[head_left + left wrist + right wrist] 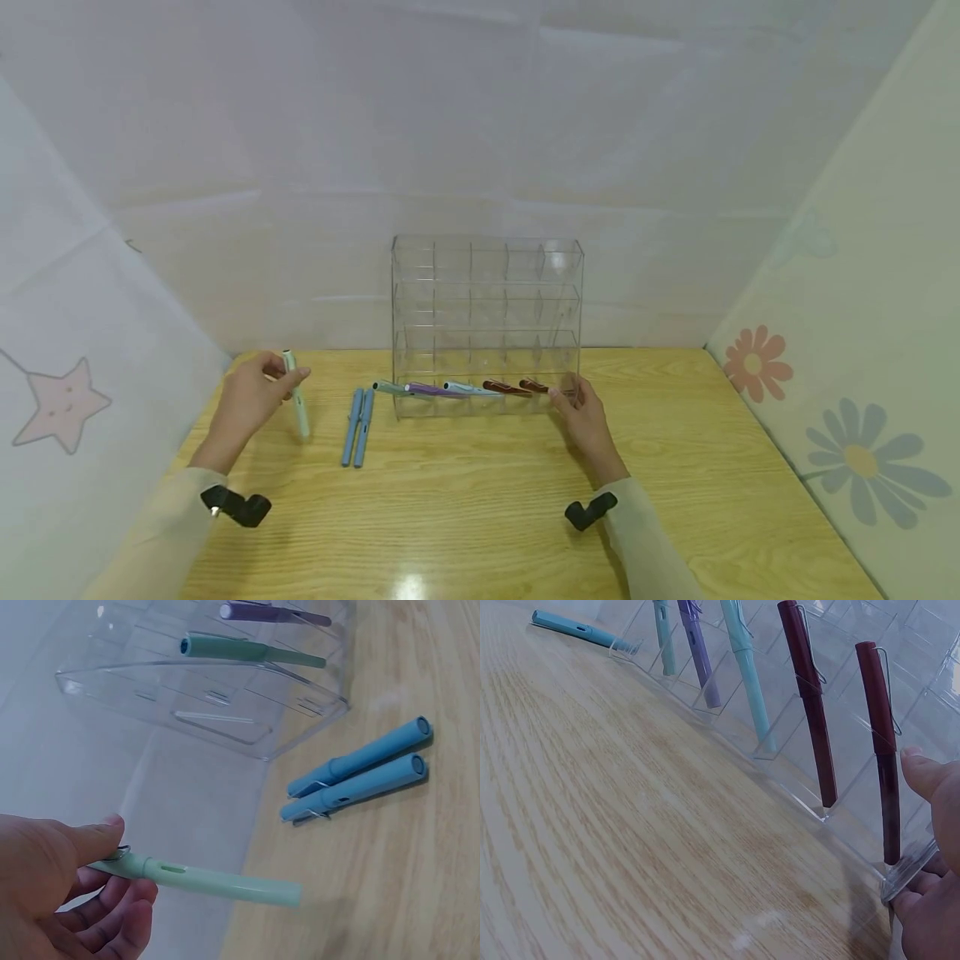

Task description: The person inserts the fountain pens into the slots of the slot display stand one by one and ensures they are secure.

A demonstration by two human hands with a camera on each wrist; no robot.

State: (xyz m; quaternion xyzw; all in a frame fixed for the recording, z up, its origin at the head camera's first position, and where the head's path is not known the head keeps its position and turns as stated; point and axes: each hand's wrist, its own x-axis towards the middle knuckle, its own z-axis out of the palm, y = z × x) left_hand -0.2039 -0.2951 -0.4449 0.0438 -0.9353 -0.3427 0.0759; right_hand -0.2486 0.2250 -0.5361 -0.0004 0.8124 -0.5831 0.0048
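Note:
My left hand (251,392) pinches a pale green pen (217,889) by its clip end, between thumb and fingers, its other end slanting down over the table. My right hand (585,417) grips the lower right edge of a clear acrylic pen rack (487,292), thumb in front and fingers behind. The rack's bottom row holds a green pen (225,648), a purple pen (697,660), a light aqua pen (748,682) and two dark red pens (808,697). Two blue pens (360,780) lie side by side on the table, between my left hand and the rack.
The wooden table (465,517) ends at a white cloth backdrop (480,117) just behind the rack. Cloth side walls with a star (66,408) and flowers (757,363) flank it. The rack's upper rows hold no pens.

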